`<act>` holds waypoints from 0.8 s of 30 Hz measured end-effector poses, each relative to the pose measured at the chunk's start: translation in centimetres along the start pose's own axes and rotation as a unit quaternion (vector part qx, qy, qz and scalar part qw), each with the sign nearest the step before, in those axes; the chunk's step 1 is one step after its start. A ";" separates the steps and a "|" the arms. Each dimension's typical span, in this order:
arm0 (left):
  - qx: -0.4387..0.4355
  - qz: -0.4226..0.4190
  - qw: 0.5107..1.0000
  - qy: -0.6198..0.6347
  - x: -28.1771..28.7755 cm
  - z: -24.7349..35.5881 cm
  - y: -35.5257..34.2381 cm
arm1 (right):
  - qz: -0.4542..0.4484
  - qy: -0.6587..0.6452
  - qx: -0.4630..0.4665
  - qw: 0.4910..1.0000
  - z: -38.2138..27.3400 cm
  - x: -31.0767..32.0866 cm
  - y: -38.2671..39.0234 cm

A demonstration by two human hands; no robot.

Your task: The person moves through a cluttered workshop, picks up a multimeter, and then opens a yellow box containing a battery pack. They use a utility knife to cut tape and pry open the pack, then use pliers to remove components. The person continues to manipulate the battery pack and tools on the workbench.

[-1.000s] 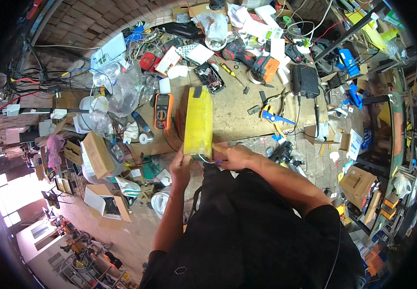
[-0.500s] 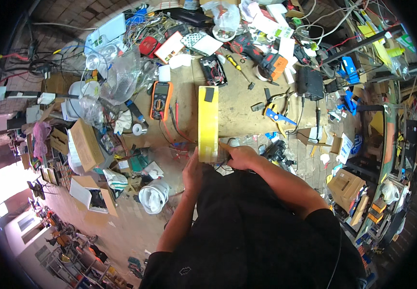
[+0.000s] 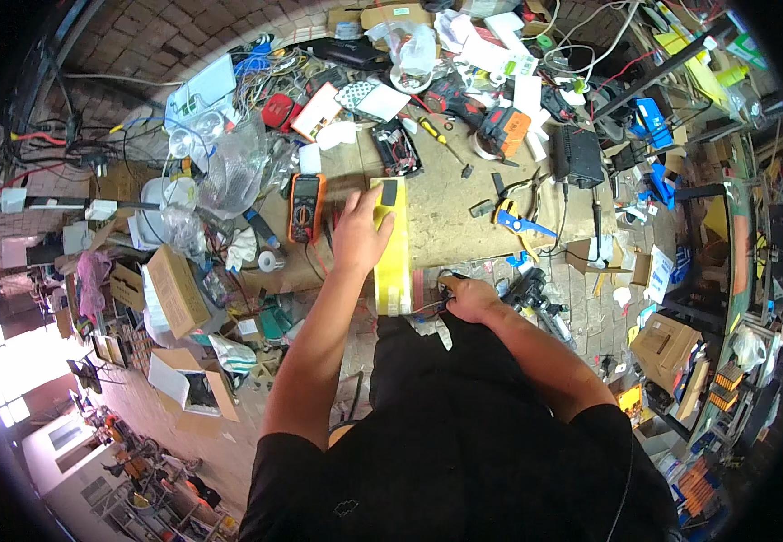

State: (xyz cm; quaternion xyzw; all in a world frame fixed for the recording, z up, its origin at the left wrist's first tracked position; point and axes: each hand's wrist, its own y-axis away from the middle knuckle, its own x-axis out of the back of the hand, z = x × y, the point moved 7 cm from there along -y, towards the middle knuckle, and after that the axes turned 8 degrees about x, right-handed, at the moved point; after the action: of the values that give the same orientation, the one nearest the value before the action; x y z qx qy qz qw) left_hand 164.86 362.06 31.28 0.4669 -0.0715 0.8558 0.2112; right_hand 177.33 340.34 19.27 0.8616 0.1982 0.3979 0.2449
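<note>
Main risk: the yellow block (image 3: 393, 271) goes off the table (image 3: 459, 217). It lies lengthwise, far end over the table, near end seemingly past the front edge toward the person's body. Can't tell if anything props that end. Likely cause: a pull on the thin leads (image 3: 426, 312) by the block's near end, or the left hand (image 3: 358, 239) letting up too soon.

Second risk: strained or shorted leads, if they belong to the block. Cause would be the block sliding while the right hand (image 3: 473, 299) has tension on them.

Third: snagging. The orange-rimmed multimeter (image 3: 304, 210) sits left of the block, with a red probe lead (image 3: 320, 260) running toward the block's left side. Swing the block left and it could catch that. Swing right is safer; the blue wire stripper (image 3: 524, 219) is well apart on that side.

Hands, 2 in view. Left: fingers loosely spread, thumb apart, laid over the block's left long edge near the dark patch (image 3: 389, 193). Touching, not wrapped round it. Right: just right of the block's near end, fingers curled by a dark item (image 3: 445, 291). Can't tell if they're closed on it.
</note>
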 end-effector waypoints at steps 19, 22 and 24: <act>-0.041 0.010 0.997 0.058 -3.9 -0.7 -4.9 | 0.075 -0.046 0.034 0.996 1.3 -0.6 1.0; -0.045 0.002 0.996 0.083 -3.9 -1.5 -4.7 | 0.070 -0.045 0.043 0.996 1.8 -1.4 0.5; 0.104 -0.041 0.966 0.234 -4.8 -4.0 -4.8 | 0.057 -0.036 0.036 0.997 1.8 -1.5 0.4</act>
State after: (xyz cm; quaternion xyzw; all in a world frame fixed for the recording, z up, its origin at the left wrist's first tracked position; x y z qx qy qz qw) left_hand 166.14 366.21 24.72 0.2752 0.0886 0.9347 0.2067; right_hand 177.83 338.76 17.58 0.8937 0.1545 0.3719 0.1975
